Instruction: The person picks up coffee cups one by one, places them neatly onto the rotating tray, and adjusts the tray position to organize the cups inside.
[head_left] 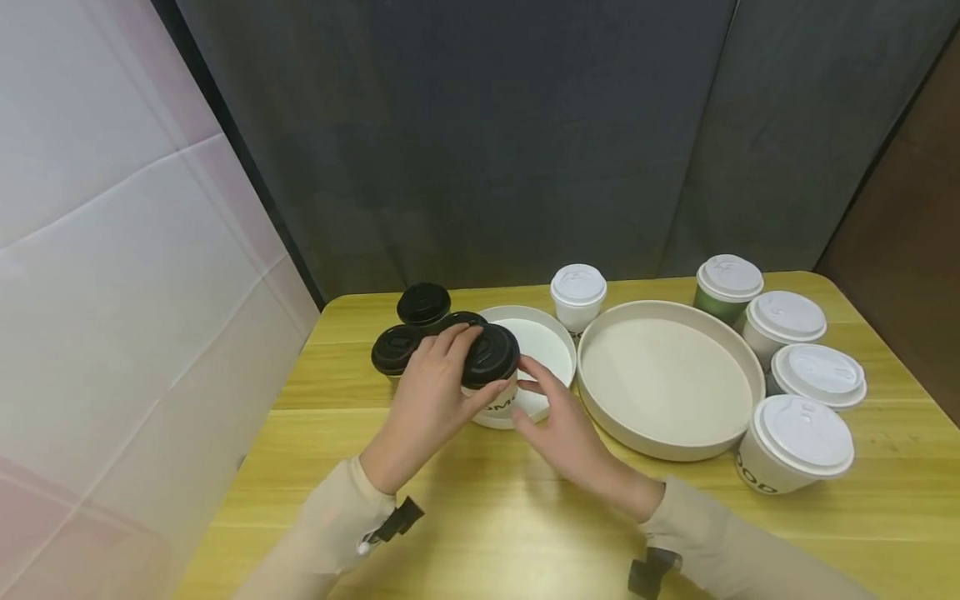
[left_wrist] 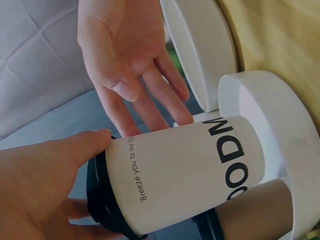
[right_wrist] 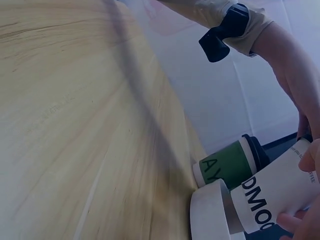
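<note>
A white paper coffee cup (head_left: 501, 402) with a black lid is held by my left hand (head_left: 429, 375), whose fingers and thumb grip it round the lid. In the left wrist view this cup (left_wrist: 175, 172) is tilted, its base over the small white round tray (left_wrist: 295, 115). My right hand (head_left: 566, 429) is beside the cup with fingers spread and relaxed, fingertips close to its side. A brown cup (left_wrist: 260, 207) with a black lid stands in the small tray, partly hidden behind the held cup.
Black-lidded cups (head_left: 423, 302) stand left of the small tray; one has a green sleeve (right_wrist: 230, 170). A larger cream round tray (head_left: 667, 383) sits to the right. Behind the trays is one white-lidded cup (head_left: 577, 293); several more (head_left: 802, 442) line the right side.
</note>
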